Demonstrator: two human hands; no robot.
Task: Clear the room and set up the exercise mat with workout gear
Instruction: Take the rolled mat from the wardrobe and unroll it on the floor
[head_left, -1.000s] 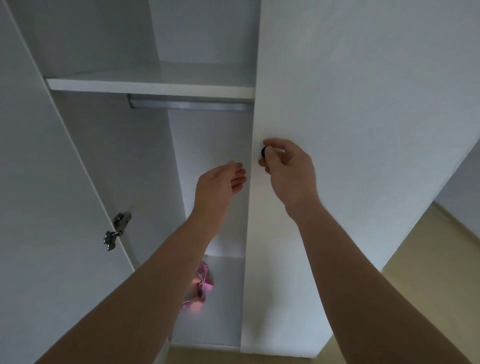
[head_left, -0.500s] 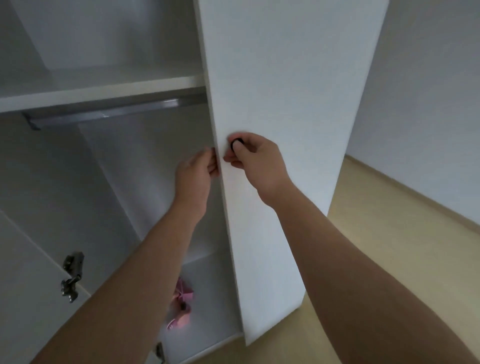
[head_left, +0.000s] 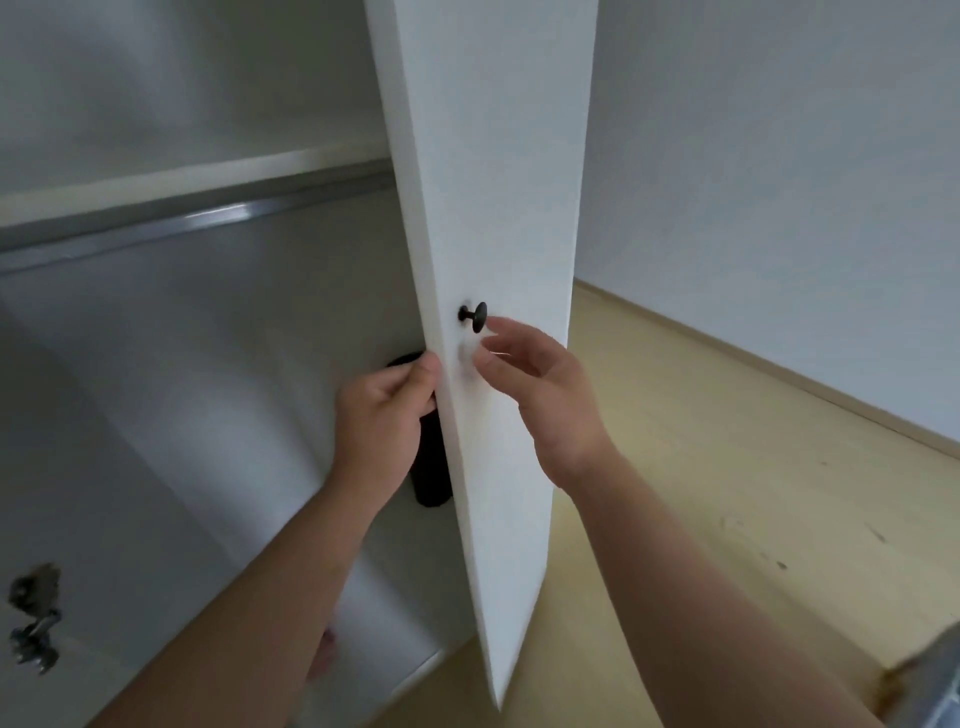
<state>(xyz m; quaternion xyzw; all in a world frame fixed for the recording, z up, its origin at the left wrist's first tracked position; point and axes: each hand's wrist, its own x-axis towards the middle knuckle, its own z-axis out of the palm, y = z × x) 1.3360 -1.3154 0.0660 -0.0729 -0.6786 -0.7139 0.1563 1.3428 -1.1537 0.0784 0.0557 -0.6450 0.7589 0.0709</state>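
Door edge (head_left: 432, 270) gripped by left hand (head_left: 382, 415), knob (head_left: 475, 315) just above right fingers (head_left: 511, 332)

No lettering, label, brand or number is legible in this view; the white wardrobe door (head_left: 493, 208), its black knob (head_left: 474, 315) and the wall (head_left: 779, 182) show plain surfaces.

— What sits on the wardrobe's bottom panel (head_left: 400, 613)?
— A black roll (head_left: 430, 475), upright at the back. Nearer the front, something pink (head_left: 323, 656), mostly hidden, too blurred to name.
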